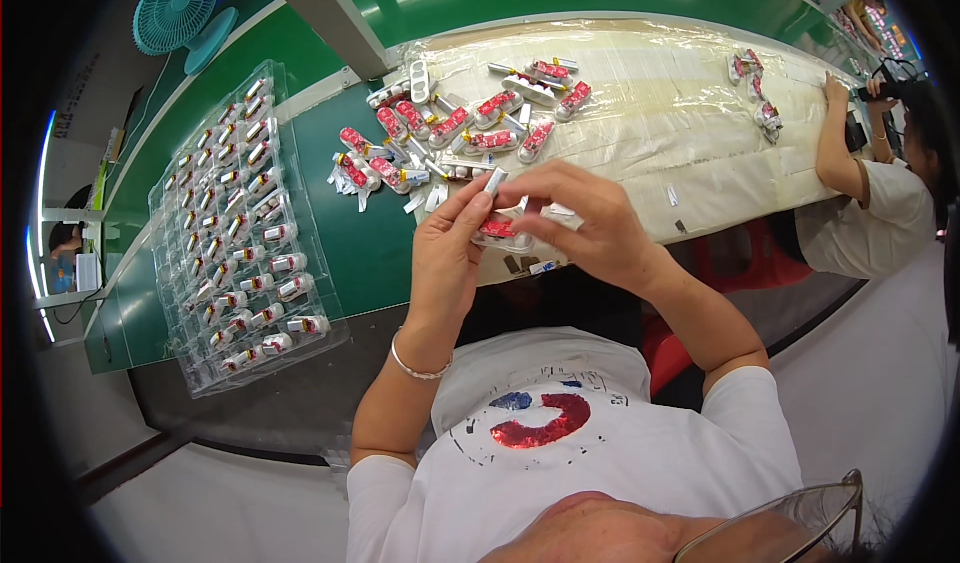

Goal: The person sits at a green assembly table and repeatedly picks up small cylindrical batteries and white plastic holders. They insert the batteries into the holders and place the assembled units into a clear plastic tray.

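Observation:
My left hand [450,241], with a bangle at the wrist, is closed over the table's near edge. Its thumb and fingers pinch a small silver-white cylinder [495,180]. Just below the cylinder is a red-and-white oblong piece [497,229], partly hidden by my fingers. My right hand [588,218] meets it from the other side with curled fingers; a dark red bit shows between thumb and forefinger, too covered to identify. Beyond my hands lies a loose pile of red-and-white oblong pieces [492,141] with silver cylinders and white paper slips among them.
Clear plastic trays [240,233] on the left hold rows of similar small pieces. A metal post [330,13] rises behind the pile, and a teal fan [178,8] stands at the far left. On the right, a co-worker [870,178] leans on the film-covered table [650,113] near several red-and-white pieces [752,78].

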### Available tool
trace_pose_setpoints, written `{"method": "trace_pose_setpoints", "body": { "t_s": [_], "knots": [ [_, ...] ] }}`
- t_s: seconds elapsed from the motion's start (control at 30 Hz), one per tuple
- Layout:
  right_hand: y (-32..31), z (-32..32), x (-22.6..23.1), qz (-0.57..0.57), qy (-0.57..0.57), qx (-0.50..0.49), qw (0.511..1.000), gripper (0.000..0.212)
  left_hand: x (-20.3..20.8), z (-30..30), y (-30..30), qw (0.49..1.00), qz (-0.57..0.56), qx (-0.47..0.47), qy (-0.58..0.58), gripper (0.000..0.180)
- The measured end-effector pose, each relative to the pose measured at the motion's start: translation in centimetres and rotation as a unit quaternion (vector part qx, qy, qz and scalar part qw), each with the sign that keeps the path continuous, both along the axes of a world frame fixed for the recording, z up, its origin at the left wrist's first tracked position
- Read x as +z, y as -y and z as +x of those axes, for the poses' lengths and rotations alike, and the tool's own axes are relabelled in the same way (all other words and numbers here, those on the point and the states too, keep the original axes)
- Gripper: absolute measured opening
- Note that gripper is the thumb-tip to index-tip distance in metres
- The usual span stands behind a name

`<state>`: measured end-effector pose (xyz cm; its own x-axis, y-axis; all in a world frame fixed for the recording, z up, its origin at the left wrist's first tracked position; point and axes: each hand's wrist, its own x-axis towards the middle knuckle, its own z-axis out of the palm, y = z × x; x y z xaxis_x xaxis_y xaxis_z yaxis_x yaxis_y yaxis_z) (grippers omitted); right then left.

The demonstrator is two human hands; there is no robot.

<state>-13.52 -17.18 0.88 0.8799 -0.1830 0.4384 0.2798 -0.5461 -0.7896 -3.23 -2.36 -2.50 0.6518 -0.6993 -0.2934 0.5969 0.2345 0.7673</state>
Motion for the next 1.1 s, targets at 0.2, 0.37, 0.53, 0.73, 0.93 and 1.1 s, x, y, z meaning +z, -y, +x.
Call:
{"method": "trace_pose_setpoints", "body": {
  "t_s": [0.2, 0.37, 0.53, 0.73, 0.93, 1.1],
  "knots": [
    [1.5, 1.3, 0.2, -0.021, -0.011, 0.067, 0.998, 0.028, 1.2, 1.3, -0.8, 0.990, -0.060, -0.127, -0.019, 0.034],
    [1.6, 1.7, 1.0, 0.065, -0.070, 0.060, 0.994, 0.017, 1.8, 2.2, -1.7, 0.980, 0.035, -0.161, 0.115, 0.032],
    [1.0, 2.1, 0.9, 0.289, -0.158, 0.036, 0.944, 0.015, 1.9, 1.8, -1.9, 0.986, 0.062, -0.116, 0.103, 0.028],
    [0.1, 2.1, 0.0, 0.167, -0.090, -0.009, 0.982, 0.009, 1.5, 2.1, -2.2, 0.983, 0.118, -0.119, 0.074, 0.025],
    [0.6, 2.1, 1.3, -0.294, 0.061, -0.003, 0.954, 0.012, 1.9, 2.1, -2.1, 0.980, 0.113, -0.106, 0.125, 0.019],
    [1.3, 2.6, 2.0, -0.348, 0.074, 0.055, 0.933, 0.013, 2.2, 2.2, -2.2, 0.977, 0.108, -0.110, 0.147, 0.018]
  ]
}}
